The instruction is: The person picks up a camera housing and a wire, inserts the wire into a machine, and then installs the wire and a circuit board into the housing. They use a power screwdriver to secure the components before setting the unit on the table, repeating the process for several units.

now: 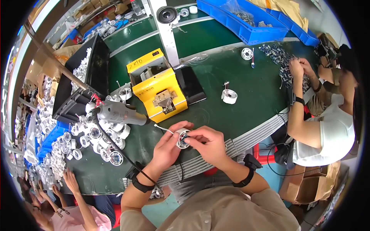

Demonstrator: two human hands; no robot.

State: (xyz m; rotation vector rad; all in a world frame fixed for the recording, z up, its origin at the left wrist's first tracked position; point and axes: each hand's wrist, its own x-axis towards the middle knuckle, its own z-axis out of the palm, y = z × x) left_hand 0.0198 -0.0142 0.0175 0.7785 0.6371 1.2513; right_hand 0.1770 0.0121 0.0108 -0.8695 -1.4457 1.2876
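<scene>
Close to the table's near edge, my left hand [168, 146] is closed around a small round white housing [180, 144], its open side facing up. A white cable [163, 128] sticks out past the left fingers. Thumb and forefinger of my right hand [210, 143] pinch a small circuit board [185, 137] at the housing's opening; the fingertips partly cover it. Beyond my hands stands a yellow machine [160, 92] with a metal fixture on its front. A similar white housing [229, 97] with wires sticking up stands farther right on the green table.
A pile of white housings [104, 140] and a grey cylindrical tool [121, 113] with a black cable lie left. A black bin [98, 61] stands behind them. At right, a co-worker [323, 134] handles a heap of wired parts [283, 61]. Blue trays [254, 34] sit at the back.
</scene>
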